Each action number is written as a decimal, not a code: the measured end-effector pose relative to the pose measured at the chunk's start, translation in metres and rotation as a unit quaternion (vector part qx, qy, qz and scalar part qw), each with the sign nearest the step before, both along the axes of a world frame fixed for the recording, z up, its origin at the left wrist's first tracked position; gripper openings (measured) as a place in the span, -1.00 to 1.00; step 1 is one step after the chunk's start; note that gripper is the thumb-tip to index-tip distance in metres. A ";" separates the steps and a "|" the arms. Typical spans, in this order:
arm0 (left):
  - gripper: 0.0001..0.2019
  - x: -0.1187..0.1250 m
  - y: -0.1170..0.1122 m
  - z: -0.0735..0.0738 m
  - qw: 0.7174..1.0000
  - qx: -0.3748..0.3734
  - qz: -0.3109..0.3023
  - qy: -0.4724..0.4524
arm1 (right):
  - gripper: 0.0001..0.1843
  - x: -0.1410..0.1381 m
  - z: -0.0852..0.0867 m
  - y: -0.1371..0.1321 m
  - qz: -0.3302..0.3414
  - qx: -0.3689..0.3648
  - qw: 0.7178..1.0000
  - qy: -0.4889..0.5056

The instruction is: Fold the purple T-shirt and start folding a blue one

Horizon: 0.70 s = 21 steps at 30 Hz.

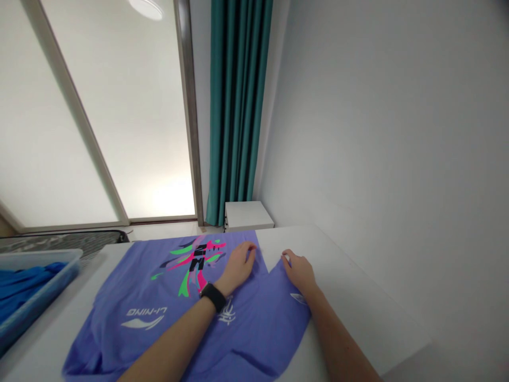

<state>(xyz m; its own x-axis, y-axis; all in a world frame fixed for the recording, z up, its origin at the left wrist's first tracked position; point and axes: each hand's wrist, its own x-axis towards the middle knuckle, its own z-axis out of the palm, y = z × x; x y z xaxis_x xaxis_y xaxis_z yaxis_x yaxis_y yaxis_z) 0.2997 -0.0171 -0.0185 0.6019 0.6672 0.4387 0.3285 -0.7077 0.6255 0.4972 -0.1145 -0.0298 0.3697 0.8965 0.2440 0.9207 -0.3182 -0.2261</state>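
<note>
A purple T-shirt (pixel 155 289) with a bright multicoloured print and white lettering lies spread on the white table (pixel 338 276). My left hand (pixel 239 263), with a black watch on its wrist, is over the shirt near its far right edge. Its thumb and fingertips come together at the cloth there. Across a V-shaped gap in the shirt's outline, my right hand (pixel 300 271) pinches the tip of the sleeve (pixel 283 289). Part of the shirt is hidden beneath my left forearm.
A clear plastic bin (pixel 59 258) holding blue cloth (pixel 29 284) stands at the left. Beyond the table are a small white cabinet (pixel 247 215), a green curtain (pixel 238 106) and frosted sliding doors (pixel 127 122). A white wall (pixel 377 132) runs along the right side.
</note>
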 end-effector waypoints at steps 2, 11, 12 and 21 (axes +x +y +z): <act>-0.81 -0.002 0.002 0.002 1.000 0.004 -0.001 0.004 | -0.68 0.002 0.001 -0.001 0.013 0.007 1.000 0.012; -0.67 0.004 -0.034 -0.013 0.975 0.109 -0.104 0.165 | -0.61 0.013 0.003 -0.006 0.102 0.061 0.987 0.110; -0.67 0.004 -0.036 -0.014 0.972 0.117 -0.100 0.175 | -0.60 0.014 0.003 -0.006 0.096 0.073 0.986 0.114; -0.66 0.003 -0.039 -0.012 0.968 0.130 -0.089 0.193 | -0.60 0.022 -0.003 -0.008 0.006 0.056 0.992 0.109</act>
<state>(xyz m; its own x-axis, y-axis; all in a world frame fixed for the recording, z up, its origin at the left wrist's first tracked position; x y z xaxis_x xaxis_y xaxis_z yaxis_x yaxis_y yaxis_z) 0.3024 -0.0558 -0.0309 0.8497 0.4353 0.2975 0.3612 -0.8916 0.2730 0.5190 -0.1221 -0.0330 0.4135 0.8731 0.2582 0.8498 -0.2682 -0.4538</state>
